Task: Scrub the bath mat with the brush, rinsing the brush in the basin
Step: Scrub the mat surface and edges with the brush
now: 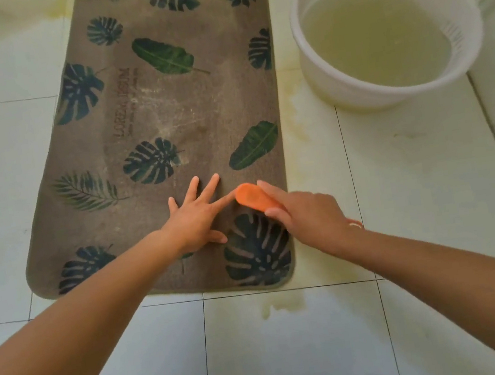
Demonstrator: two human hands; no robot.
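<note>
Clearly we are in the middle of the job, not at its end. Our right hand (308, 213) is curled round the orange brush (252, 197), and the brush sits on the near right part of the bath mat (164, 110), just above the big dark leaf print at the near corner. Our left hand (196, 220) lies flat on the mat beside it, fingers straight and spread, holding nothing and pinning the mat down. Its forefinger reaches up to the brush's nose; whether it touches we cannot tell.

The mat lies flat on the tiled floor (428, 160), its long side running away from us. The basin (337, 90) stands on the tiles to the right of the mat's far half, apart from it. Its water (378, 39) is cloudy and yellowish, which we take as a sign of dirt rinsed off in it. Yellowish wet patches (296, 90) edge the mat on the tiles. Pale streaks cross the mat's middle, so we judge part of it scrubbed; how much is left we cannot say. The near end is the work in hand, and another rinse looks due soon.
</note>
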